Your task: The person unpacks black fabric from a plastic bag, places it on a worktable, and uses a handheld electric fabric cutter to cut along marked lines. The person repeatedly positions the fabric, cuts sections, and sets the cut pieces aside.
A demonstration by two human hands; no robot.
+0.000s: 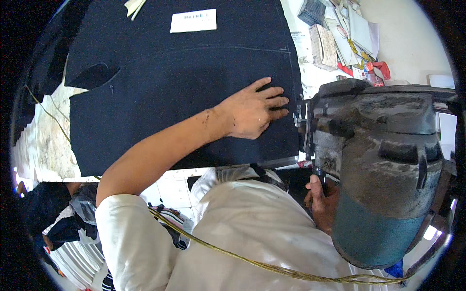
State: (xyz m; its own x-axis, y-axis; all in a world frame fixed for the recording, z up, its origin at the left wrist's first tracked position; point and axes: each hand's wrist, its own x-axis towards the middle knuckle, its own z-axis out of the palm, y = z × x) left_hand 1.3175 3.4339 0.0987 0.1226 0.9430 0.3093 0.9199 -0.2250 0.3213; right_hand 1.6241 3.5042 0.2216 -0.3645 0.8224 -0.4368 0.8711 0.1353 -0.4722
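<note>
My left hand lies flat with fingers spread on a stack of dark navy fabric, close to its right edge. Thin chalk-like lines run across the cloth, and a curved notch is cut into its left side. Just right of the fabric edge stands a worn, grey-and-green electric fabric cutting machine. Below its front part, my right hand is closed around the dark handle, thumb up. The machine's body hides part of that hand. A white paper label rests on the cloth.
A yellowish cable hangs across my shirt to the machine. Boxes, papers and small red items lie at the upper right. Pale scraps sit on the far cloth. Another person's arm and dark clothing show at lower left.
</note>
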